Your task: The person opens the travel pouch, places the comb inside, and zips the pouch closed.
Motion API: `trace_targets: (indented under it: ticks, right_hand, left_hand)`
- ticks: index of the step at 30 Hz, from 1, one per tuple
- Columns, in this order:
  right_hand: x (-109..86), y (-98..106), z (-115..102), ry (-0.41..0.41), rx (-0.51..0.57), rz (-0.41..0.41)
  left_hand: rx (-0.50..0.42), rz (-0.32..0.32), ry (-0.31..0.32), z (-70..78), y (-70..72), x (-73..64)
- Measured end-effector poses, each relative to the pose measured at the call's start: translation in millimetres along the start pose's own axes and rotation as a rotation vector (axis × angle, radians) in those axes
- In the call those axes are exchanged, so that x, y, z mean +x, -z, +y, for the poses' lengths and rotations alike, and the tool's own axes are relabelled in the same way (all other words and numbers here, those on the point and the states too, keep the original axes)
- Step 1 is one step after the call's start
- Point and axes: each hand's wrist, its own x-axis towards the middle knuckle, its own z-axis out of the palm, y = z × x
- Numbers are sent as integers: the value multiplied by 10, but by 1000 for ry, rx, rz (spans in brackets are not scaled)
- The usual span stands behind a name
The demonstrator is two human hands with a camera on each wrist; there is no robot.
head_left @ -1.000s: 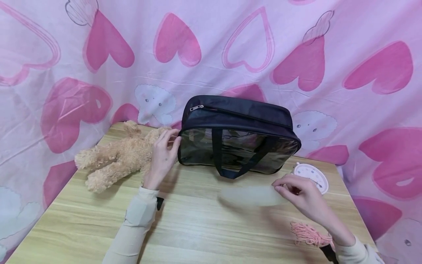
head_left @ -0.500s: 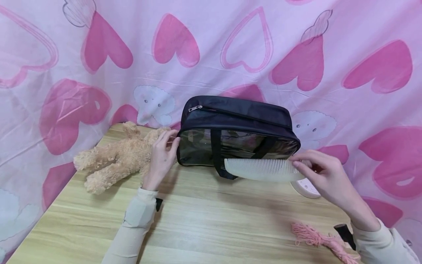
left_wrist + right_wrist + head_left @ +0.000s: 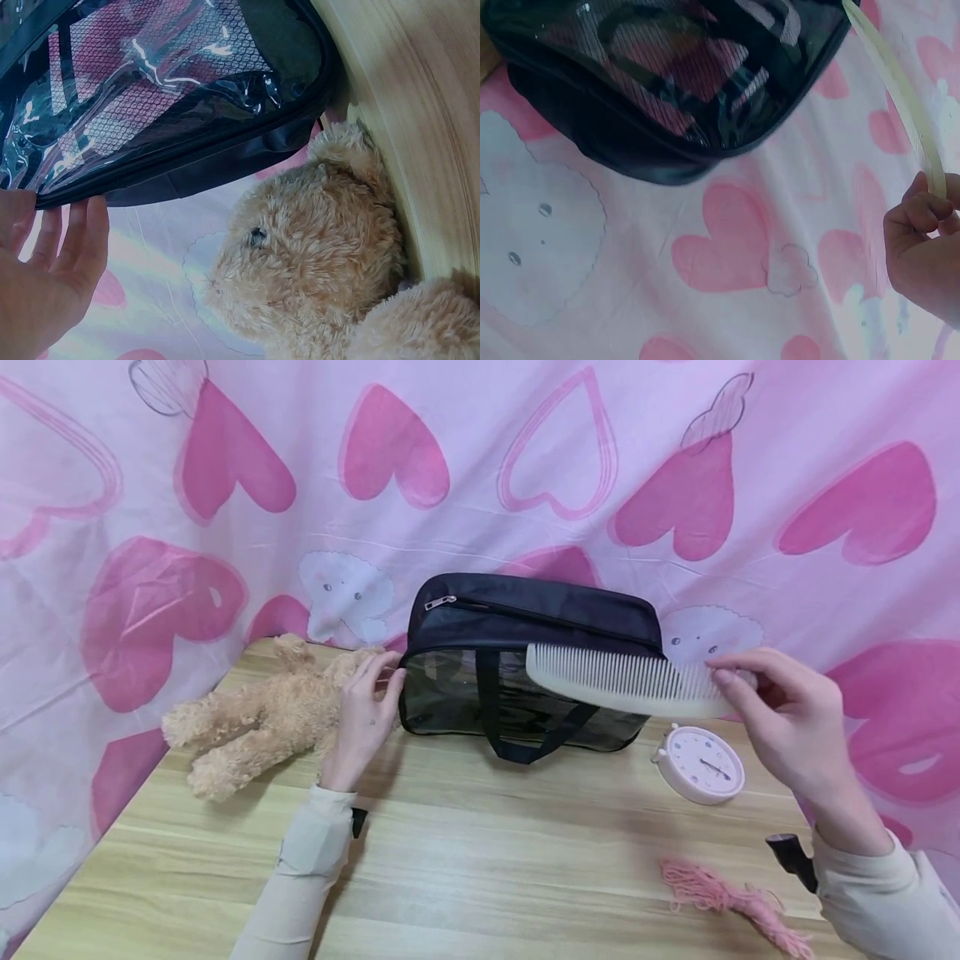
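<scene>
A black zip bag (image 3: 532, 710) with see-through panels and a strap handle stands at the back of the table. My left hand (image 3: 363, 718) grips its left edge, thumb in front and fingers behind in the left wrist view. Up in the air, my right hand (image 3: 798, 727) pinches one end of a pale, translucent comb (image 3: 622, 689). The comb is level with its teeth upward, overlapping the bag's right front in the head view. Seen from the right wrist, the comb (image 3: 900, 90) appears almost edge-on. The zip pull (image 3: 440, 602) sits at the left of the bag's top.
Beside my left hand lies a tan teddy bear (image 3: 288, 710), its head partly hidden by that hand. A white round alarm clock (image 3: 701, 764) rests right of the bag. Nearer on the right is a bundle of pink yarn (image 3: 727, 897). A heart-patterned curtain (image 3: 480, 460) hangs behind.
My right hand has lifted the comb from low over the table up to the bag's top edge and shifted right, uncovering the clock. The left hand stays on the bag.
</scene>
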Motion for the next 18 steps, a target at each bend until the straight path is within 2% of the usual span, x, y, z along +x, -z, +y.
trace_targets:
  ticks: [4,10,13,18]
  right_hand:
    - [96,19,30,-32,29,91]
    - [192,21,122,-151,-1,192]
    - [213,21,159,-176,8,187]
    - [256,28,212,-174,-50,127]
  left_hand:
    - [7,0,-6,-2,4,15]
    - [23,1,-10,5,9,21]
    - [31,-2,-18,8,12,14]
    - [40,-6,-20,-6,17,8]
